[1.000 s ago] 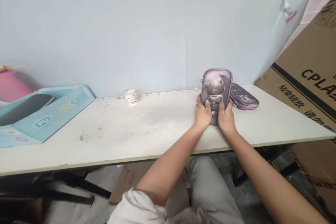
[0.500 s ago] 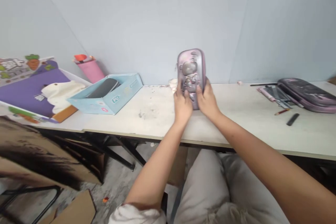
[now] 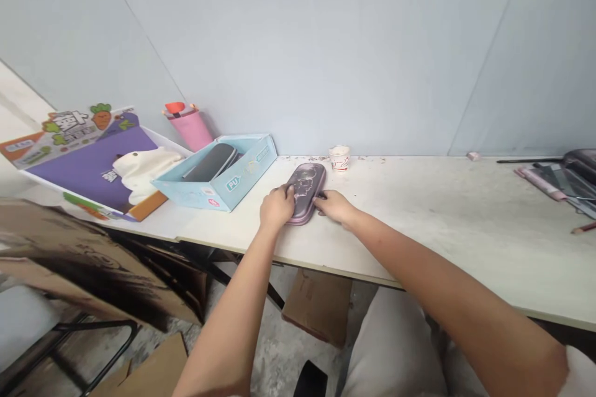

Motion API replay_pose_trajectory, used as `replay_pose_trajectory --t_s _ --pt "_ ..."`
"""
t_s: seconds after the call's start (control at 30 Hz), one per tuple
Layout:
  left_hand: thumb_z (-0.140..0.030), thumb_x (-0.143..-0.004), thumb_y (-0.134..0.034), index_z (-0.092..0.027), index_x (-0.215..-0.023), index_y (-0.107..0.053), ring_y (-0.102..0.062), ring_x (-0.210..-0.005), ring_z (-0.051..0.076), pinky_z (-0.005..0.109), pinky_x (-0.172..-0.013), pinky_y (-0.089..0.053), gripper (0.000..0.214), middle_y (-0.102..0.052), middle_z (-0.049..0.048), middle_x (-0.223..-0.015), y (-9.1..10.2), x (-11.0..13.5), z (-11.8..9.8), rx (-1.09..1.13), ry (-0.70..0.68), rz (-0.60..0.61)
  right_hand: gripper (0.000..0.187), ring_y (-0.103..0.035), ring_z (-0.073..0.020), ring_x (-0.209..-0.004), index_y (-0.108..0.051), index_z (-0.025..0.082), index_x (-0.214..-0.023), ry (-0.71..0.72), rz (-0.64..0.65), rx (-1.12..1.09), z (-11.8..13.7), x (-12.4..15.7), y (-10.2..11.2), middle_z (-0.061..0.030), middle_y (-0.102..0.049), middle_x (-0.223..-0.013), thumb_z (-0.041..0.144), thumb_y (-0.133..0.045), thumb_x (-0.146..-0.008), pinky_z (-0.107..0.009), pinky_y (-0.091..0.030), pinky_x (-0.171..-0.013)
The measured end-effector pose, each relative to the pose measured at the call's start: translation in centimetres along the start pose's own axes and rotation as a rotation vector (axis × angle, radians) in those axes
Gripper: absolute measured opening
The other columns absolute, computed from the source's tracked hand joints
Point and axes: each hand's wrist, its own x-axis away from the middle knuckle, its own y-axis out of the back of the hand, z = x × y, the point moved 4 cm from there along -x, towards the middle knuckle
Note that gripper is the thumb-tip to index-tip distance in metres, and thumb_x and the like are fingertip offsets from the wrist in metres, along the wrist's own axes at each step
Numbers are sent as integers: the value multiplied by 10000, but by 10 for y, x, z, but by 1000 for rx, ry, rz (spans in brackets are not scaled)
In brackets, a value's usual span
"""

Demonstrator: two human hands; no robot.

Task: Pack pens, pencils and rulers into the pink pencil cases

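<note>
The purple hard-shell pencil case (image 3: 306, 193) lay flat on the white table (image 3: 419, 211), clasped in a narrow grip: the left hand (image 3: 277, 208) curled over its left edge, and the right hand (image 3: 334, 207) pressed in against its right edge. Just behind the case stood a small paper cup (image 3: 339, 158). Left of the case sat a pale blue box (image 3: 223, 189) holding a dark grey pouch (image 3: 210, 162), and well right of it lay a second dark case (image 3: 581, 162).

Pencil case (image 3: 306, 189) edge hidden (under the left hand (image 3: 277, 208))
</note>
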Motion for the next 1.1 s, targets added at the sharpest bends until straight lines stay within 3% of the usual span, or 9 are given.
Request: replay_pose_trajectory --t_s 0.13,0.27,0.43,0.6,0.67,0.73,0.87,1.0,1.1 --pt "-456 -876 -253 -247 -1228 -501 -492 -1088 335 496 -882 -363 478 -556 129 -1194 4 0 -29 -168 -57 -86 272 -609 -112 -708 -623 158 -1034 -9 11 -54 -8 2 25 -57 -670 -925 252 -485 -820 -215 -509 -596" --pt "-468 -869 -277 -222 -1215 -507 -458 -1095 347 512 -893 -341 483 -543 133 -1189 -1 3 -100 -220 -256 -154 248 -608 -110 -690 -641 158 -995 -8 -64 -41 -22 15 91 -69 -665 -946 248 -508 -806 -243 -511 -647" --pt "-459 -867 -314 -213 -1206 -505 -470 -1075 305 434 -881 -375 460 -545 115 -1170 -35 24 -229 -111 -616 28 234 -614 -127 -783 -645 148 -946 16 -317 207 -50 65 230 -67 -667 -943 233 -463 -825 -257 -487 -734" --pt "-525 -843 -332 -178 -1231 -470 -450 -1110 305 432 -914 -359 539 -508 150 -1215 -74 85 -353 38 -967 176 264 -608 -177 -816 -650 145 -913 -94 -640 595 -79 154 385 -75 -668 -868 262 -426 -837 -311 -455 -772" --pt "-598 -806 -341 -162 -1266 -429 -416 -1157 330 455 -940 -337 640 -452 178 -1284 -90 111 -393 113 -1060 206 284 -590 -222 -881 -658 132 -902 -188 -791 813 -90 192 434 -111 -654 -899 284 -427 -836 -355 -433 -801" --pt "-676 -743 -374 -149 -1311 -372 -343 -1228 370 502 -986 -274 775 -349 208 -1372 -107 132 -428 169 -1118 244 324 -566 -253 -940 -651 112 -959 -279 -868 913 -103 222 469 -153 -628 -960 292 -406 -846 -390 -410 -833" --pt "-719 -708 -360 -150 -1385 -249 -123 -1334 409 584 -1040 -70 891 -198 205 -1457 -142 149 -476 198 -1106 323 441 -520 -306 -1031 -576 113 -1154 -357 -884 946 -135 250 498 -203 -561 -1070 378 -453 -825 -433 -373 -891" --pt "-712 -722 -341 -153 -1408 -192 -30 -1350 403 594 -1040 -8 898 -126 196 -1477 -164 130 -499 201 -981 339 534 -530 -309 -1038 -486 222 -1267 -475 -768 865 -162 241 496 -179 -471 -1195 493 -423 -811 -433 -401 -869" --pt "-733 -685 -380 -163 -1414 -172 28 -1346 411 600 -1035 -19 948 -91 191 -1484 -172 109 -505 207 -875 363 517 -516 -319 -1060 -481 264 -1265 -548 -760 835 -166 229 491 -159 -420 -1258 508 -369 -824 -437 -418 -848"
